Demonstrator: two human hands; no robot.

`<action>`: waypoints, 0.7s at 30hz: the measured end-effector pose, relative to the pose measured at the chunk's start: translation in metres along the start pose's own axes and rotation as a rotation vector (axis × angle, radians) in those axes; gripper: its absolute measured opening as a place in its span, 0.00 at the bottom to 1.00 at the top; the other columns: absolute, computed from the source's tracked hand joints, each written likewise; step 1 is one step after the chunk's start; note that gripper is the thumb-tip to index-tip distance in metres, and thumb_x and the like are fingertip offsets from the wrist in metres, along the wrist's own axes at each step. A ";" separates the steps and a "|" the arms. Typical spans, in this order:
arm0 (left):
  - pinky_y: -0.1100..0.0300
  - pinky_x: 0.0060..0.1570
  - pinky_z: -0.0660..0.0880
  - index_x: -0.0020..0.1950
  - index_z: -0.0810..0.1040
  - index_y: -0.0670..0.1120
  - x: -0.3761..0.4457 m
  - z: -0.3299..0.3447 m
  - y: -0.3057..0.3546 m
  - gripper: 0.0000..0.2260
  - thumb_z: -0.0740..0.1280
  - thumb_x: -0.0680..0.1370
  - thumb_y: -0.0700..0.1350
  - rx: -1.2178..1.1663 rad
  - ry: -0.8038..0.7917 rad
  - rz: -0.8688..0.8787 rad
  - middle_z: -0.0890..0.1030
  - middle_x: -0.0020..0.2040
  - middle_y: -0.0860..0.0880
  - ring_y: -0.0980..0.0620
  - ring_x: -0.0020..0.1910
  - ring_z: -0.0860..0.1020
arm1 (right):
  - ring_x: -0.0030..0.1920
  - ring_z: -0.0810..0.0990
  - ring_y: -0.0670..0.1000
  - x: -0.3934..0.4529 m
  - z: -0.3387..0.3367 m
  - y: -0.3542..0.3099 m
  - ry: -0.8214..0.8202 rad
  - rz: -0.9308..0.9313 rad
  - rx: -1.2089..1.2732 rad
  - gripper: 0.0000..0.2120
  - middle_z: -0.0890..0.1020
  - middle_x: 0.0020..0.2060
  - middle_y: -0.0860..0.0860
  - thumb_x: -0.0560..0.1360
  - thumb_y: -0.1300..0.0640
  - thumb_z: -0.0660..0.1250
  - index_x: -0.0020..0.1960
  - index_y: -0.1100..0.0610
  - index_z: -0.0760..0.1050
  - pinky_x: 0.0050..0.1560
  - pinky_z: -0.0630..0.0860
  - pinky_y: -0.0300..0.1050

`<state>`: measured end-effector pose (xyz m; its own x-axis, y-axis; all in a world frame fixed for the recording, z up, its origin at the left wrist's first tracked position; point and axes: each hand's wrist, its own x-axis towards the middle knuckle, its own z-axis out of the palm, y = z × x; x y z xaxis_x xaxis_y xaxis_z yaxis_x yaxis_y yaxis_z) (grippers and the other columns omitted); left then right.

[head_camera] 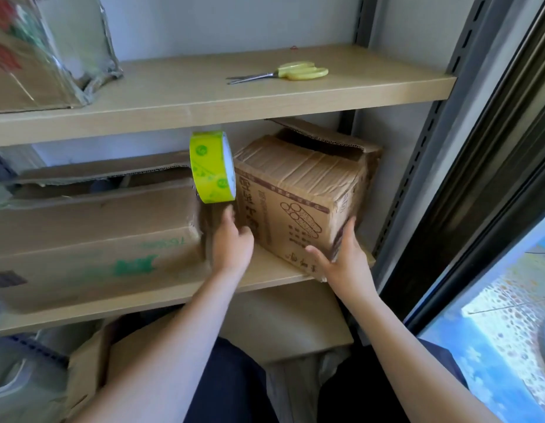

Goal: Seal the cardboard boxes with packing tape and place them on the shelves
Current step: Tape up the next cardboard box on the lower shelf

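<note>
Two bare forearms reach up from the bottom edge toward the small brown printed cardboard box [298,203], the landmark here. Against its near right corner the right hand [341,257] lies flat, fingers straight. Just left of the box, the left hand [231,239] pinches a strip pulled from the yellow-green roll of packing tape [212,167], which hangs in the air beside the box's upper left corner. This box sits on the pale wooden middle shelf [265,276], its near corner overhanging the shelf's front edge, its back flap raised. To its left, a narrow gap apart, lies a large flat cardboard box with green print [91,239]. Above the box, yellow-handled scissors [283,72] rest on the upper wooden shelf [204,102]. Right of the box stands a grey slotted metal upright [417,166].
</note>
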<state>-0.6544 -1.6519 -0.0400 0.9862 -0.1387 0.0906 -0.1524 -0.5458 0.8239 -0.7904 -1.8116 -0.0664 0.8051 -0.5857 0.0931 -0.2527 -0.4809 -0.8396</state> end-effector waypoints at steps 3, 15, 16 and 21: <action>0.58 0.62 0.64 0.72 0.66 0.41 0.030 -0.007 0.014 0.21 0.62 0.78 0.37 -0.042 -0.133 -0.124 0.71 0.68 0.41 0.46 0.69 0.68 | 0.65 0.77 0.55 0.007 0.009 0.008 0.034 -0.033 -0.064 0.40 0.70 0.73 0.55 0.79 0.45 0.64 0.80 0.48 0.42 0.62 0.78 0.55; 0.57 0.36 0.66 0.35 0.69 0.42 0.030 0.005 -0.040 0.15 0.70 0.78 0.44 -0.077 -0.060 0.268 0.73 0.29 0.49 0.54 0.31 0.68 | 0.48 0.79 0.44 0.020 -0.015 0.025 0.130 0.133 0.171 0.10 0.79 0.46 0.44 0.82 0.52 0.61 0.55 0.57 0.76 0.36 0.71 0.24; 0.56 0.34 0.63 0.33 0.64 0.41 0.029 0.002 -0.046 0.19 0.70 0.77 0.46 -0.042 -0.036 0.287 0.69 0.27 0.46 0.52 0.30 0.65 | 0.48 0.78 0.42 0.020 -0.017 0.026 0.124 0.133 0.186 0.09 0.79 0.47 0.44 0.82 0.52 0.61 0.55 0.56 0.77 0.37 0.71 0.24; 0.50 0.43 0.78 0.41 0.78 0.44 0.021 -0.006 -0.059 0.16 0.69 0.74 0.57 0.105 -0.232 0.261 0.84 0.38 0.48 0.49 0.41 0.82 | 0.49 0.78 0.43 0.017 -0.023 0.040 -0.064 0.178 0.090 0.05 0.80 0.48 0.44 0.81 0.52 0.65 0.55 0.52 0.75 0.44 0.70 0.32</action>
<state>-0.6244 -1.6179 -0.0834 0.8743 -0.4615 0.1507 -0.4144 -0.5477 0.7268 -0.7995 -1.8559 -0.0856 0.7852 -0.6123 -0.0923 -0.3471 -0.3119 -0.8844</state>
